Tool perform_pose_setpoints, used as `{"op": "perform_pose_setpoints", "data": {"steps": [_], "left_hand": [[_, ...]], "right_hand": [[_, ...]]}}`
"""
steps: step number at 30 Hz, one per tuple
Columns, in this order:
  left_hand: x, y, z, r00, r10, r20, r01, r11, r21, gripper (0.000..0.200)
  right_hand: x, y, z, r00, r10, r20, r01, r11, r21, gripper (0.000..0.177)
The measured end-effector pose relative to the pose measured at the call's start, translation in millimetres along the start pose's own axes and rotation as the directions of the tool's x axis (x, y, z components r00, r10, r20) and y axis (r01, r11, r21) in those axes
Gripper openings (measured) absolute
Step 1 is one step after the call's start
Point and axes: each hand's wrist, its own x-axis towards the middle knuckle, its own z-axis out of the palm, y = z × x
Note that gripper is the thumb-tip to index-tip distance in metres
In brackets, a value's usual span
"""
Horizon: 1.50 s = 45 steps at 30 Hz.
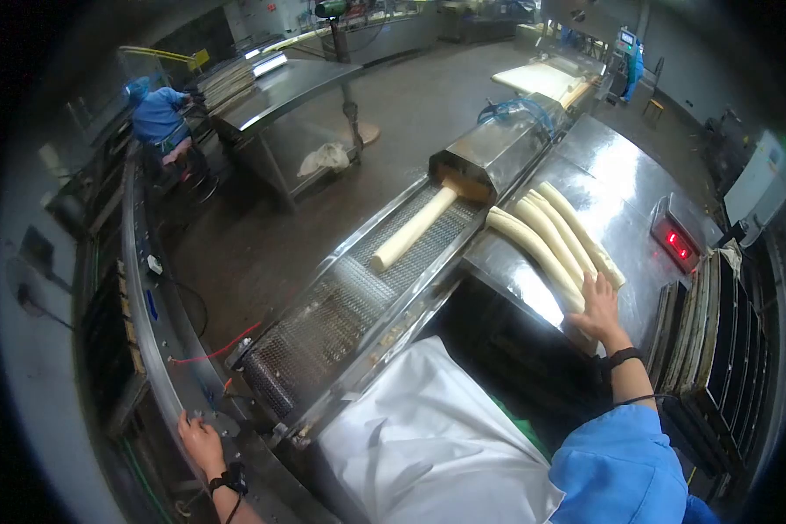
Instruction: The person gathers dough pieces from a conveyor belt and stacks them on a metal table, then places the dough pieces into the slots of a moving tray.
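Observation:
Several long, pale dough logs (540,243) lie side by side on the steel table to the right. My right hand (599,313) rests over their near ends, fingers spread and touching the dough. Part of the nearest ends is hidden beneath it. Another dough log (416,229) lies on the metal mesh conveyor belt (323,306), its far end at the mouth of a steel housing (506,144). Down at the lower left, my left hand (203,445) lies on a metal rail (162,358) with its fingers extended, holding nothing.
A scale with a red display (678,244) stands at the right of the steel table (616,175). Stacked trays (707,341) are below it. White cloth (437,428) hangs in front of me. A person in blue (162,118) is at the far left, near another metal table (293,87).

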Motion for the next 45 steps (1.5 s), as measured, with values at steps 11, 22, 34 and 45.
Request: {"op": "perform_pose_setpoints", "data": {"steps": [11, 22, 34, 45], "left_hand": [[-28, 6, -10, 0.994, -0.113, -0.001, 0.113, 0.994, -0.003, 0.024], [8, 133, 28, 0.967, -0.215, 0.14, 0.255, 0.762, -0.595, 0.036], [35, 358, 39, 0.898, 0.35, 0.266, -0.243, 0.9, -0.363, 0.046], [-27, 299, -15, 0.863, 0.386, 0.327, -0.232, 0.875, -0.424, 0.04]], "right_hand": [[10, 3, 11, 0.995, 0.084, -0.062, -0.078, 0.993, 0.09, 0.103], [13, 4, -15, 0.976, -0.212, 0.057, 0.209, 0.976, 0.062, 0.093], [21, 4, -25, 0.921, -0.328, 0.21, 0.301, 0.942, 0.15, 0.1], [34, -32, -28, 0.949, -0.201, 0.244, 0.199, 0.979, 0.036, 0.091]]}}
